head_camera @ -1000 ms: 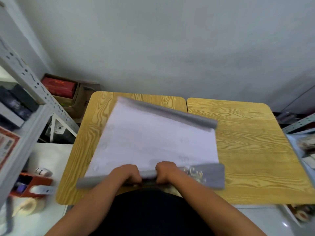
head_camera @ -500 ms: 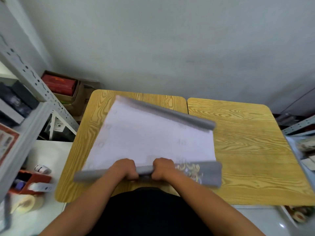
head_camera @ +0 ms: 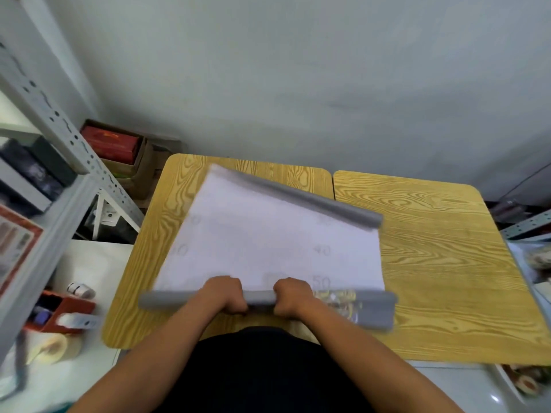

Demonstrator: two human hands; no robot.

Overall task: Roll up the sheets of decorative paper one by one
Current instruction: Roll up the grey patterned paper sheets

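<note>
On wood-grain tables (head_camera: 432,263), both hands roll paper (head_camera: 268,248).

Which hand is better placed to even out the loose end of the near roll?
Right hand: it grips the near roll beside the wider, looser end; left hand is farther away.

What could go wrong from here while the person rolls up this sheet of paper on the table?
1. Both hands, left hand and right hand, grip the near roll close to its middle. Its ends are free, and the right end already looks looser and wider, so the roll may come out uneven.
2. The far edge of the sheet curls by itself, so it might spring or crease.
3. The sheet lies slanted across the table, so the roll could drift sideways.
</note>
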